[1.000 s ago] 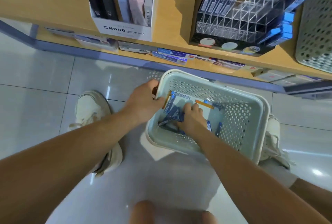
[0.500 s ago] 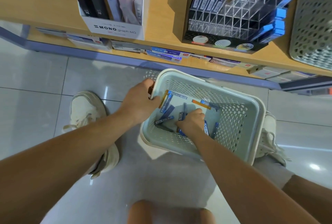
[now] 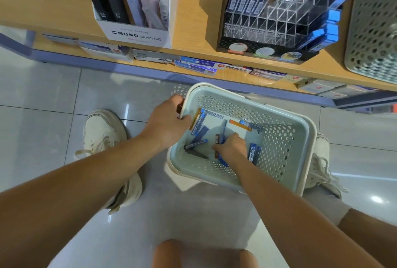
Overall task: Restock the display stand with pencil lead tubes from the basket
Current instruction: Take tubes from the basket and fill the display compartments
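Left hand [image 3: 166,123] gripped the basket [image 3: 309,138] rim at its 10 o'clock corner. Right hand [image 3: 232,148] was inside, fingers curled round pencil lead tubes [image 3: 218,139], others lying loose at 9 o'clock. Display stand [image 3: 268,20] stood on the shelf [image 3: 193,20] at 1 o'clock.

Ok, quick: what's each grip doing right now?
Left grip: holds the basket by its rim.
Right grip: inside the basket, curled round lead tubes.
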